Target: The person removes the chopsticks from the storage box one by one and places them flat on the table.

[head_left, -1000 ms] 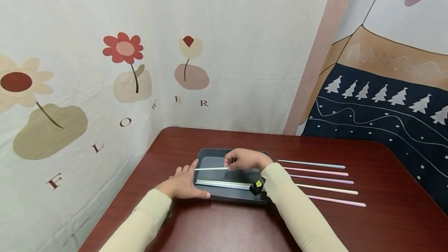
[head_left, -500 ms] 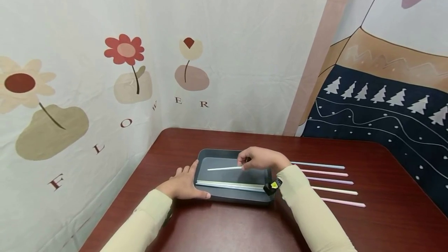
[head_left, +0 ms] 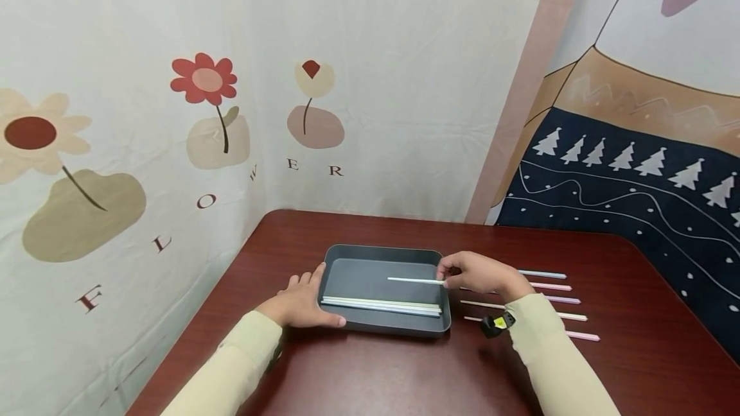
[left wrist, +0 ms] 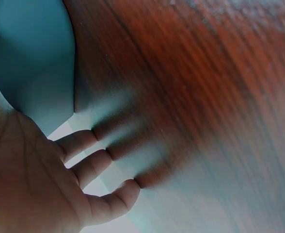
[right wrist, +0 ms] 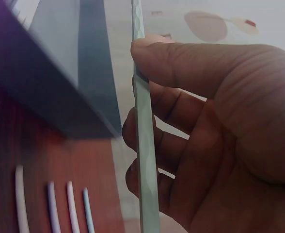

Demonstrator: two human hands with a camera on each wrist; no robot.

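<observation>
A pale green chopstick [right wrist: 146,121] is pinched between the thumb and fingers of my right hand [head_left: 482,273]. In the head view its thin end points left over the dark grey tray [head_left: 370,268], and the hand is at the tray's right rim. My left hand [head_left: 300,300] rests against the tray's left end, fingers spread, thumb along the front corner. The left wrist view shows several of its fingertips [left wrist: 130,187] down on the tabletop. Inside the tray, a few pale chopsticks [head_left: 378,305] lie together along the front side.
Right of the tray, several chopsticks lie in a spaced row on the brown table [head_left: 370,377]: blue [head_left: 543,273], pink, purple [head_left: 563,300], cream [head_left: 572,317] and another pink [head_left: 582,336]. My right arm covers parts of them. A printed curtain [head_left: 393,82] hangs behind.
My right hand has moved right, from over the tray's middle to its right rim, drawing the pale green chopstick along. The left hand has stayed at the tray's left end.
</observation>
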